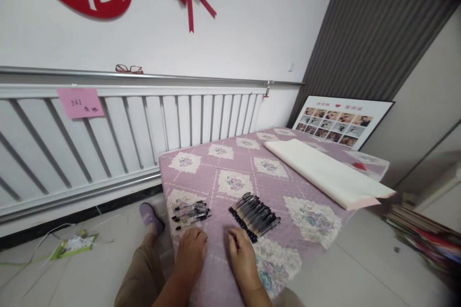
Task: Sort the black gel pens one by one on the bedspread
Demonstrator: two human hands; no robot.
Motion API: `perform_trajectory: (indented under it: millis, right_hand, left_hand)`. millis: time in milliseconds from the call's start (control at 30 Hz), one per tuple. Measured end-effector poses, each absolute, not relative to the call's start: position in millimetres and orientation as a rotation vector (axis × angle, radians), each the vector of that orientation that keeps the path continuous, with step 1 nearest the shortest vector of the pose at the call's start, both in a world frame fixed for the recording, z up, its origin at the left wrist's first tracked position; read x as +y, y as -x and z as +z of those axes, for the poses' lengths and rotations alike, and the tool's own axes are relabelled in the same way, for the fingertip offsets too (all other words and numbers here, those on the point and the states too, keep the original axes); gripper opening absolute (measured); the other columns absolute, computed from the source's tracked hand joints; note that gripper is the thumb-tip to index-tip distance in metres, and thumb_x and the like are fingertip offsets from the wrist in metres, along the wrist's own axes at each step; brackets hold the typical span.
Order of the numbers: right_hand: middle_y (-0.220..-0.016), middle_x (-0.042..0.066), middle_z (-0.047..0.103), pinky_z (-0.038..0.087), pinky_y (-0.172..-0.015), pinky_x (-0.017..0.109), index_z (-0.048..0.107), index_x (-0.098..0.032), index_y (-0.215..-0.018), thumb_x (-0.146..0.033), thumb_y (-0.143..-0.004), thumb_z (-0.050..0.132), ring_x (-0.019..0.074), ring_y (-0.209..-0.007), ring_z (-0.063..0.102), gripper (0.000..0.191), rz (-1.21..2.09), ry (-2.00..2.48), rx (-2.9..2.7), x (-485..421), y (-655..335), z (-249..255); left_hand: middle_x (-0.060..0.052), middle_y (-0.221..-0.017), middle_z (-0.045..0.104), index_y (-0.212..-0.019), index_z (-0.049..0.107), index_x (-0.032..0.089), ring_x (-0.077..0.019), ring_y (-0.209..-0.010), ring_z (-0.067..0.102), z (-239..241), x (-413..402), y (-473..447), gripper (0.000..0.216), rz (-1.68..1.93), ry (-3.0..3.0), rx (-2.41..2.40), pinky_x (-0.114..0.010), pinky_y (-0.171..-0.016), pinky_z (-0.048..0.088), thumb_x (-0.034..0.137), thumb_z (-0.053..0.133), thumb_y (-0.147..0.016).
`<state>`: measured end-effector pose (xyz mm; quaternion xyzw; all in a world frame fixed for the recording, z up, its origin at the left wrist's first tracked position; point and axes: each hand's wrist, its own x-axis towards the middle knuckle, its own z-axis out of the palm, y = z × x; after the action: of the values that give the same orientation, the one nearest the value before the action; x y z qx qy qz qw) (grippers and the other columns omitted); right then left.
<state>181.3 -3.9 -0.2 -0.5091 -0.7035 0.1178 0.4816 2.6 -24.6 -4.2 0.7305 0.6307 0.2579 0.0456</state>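
My left hand (192,251) rests on the purple patterned tablecloth (212,187) with its fingers loosely bent and nothing visible in it. Just beyond its fingertips lies a small group of black-and-clear pens (190,213), side by side and a little uneven. My right hand (243,256) is just above or on the cloth, slightly blurred, its fingers loosely curved and a gap between them. Beyond it, to the right, a larger row of dark-capped pens (255,216) lies slanted and close together. No pen shows in either hand.
A folded cream sheet (320,170) covers the table's right side, near a red item (359,166). Behind it leans a framed photo board (338,120). A white radiator (137,129) borders the far side. A power strip (74,246) with cables lies on the floor at left.
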Motion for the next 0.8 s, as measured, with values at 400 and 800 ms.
perform_trajectory:
  millis: [400, 800]
  right_hand:
    - [-0.110, 0.013, 0.063, 0.049, -0.090, 0.040, 0.066, -0.016, -0.103, -0.015, -0.078, 0.044, 0.0241, -0.102, 0.060, 0.033, -0.062, 1.498, -1.877, 22, -280, -20]
    - [-0.087, 0.006, 0.064, 0.044, -0.075, 0.033, 0.065, -0.023, -0.090, -0.018, -0.083, 0.050, 0.0218, -0.081, 0.057, 0.017, -0.180, 1.465, -2.100, 5, -270, 6]
  left_hand:
    - [-0.003, -0.096, 0.060, -0.090, 0.063, 0.022, -0.0196, -0.095, 0.052, -5, -32, -3, 0.020, 0.792, -2.181, 1.928, -0.034, -0.088, 0.039, 0.015, 0.044, -0.089]
    - [-0.003, -0.097, 0.062, -0.092, 0.063, 0.022, -0.0194, -0.097, 0.053, -8, -30, -4, 0.022, 0.841, -2.144, 1.925, -0.035, -0.093, 0.039, 0.015, 0.042, -0.089]
